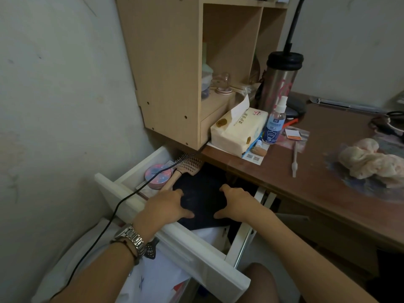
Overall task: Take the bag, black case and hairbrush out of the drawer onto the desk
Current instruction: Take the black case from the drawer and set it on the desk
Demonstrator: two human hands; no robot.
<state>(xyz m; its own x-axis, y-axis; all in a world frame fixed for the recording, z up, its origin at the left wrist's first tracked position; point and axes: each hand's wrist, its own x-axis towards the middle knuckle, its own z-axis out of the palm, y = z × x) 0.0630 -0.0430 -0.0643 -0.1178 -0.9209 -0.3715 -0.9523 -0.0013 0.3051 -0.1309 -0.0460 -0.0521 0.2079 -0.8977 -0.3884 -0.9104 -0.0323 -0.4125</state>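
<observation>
The white drawer (196, 254) stands pulled open under the brown desk (317, 193). A flat dark item (202, 200), the bag or the black case, lies inside it. My left hand (168, 206) rests on its left edge and my right hand (236, 204) on its right edge, fingers spread over the dark surface. Whether they grip it I cannot tell. A wooden hairbrush (185, 169) lies at the drawer's back, its handle pointing toward my left hand. A round pink tin (156, 172) sits to its left.
A black cable (113, 215) runs across the drawer's left rim. On the desk stand a tissue pack (238, 130), a spray bottle (274, 121), a steel tumbler (279, 79) and a crumpled cloth (369, 158). A wooden shelf unit (196, 62) rises above the drawer.
</observation>
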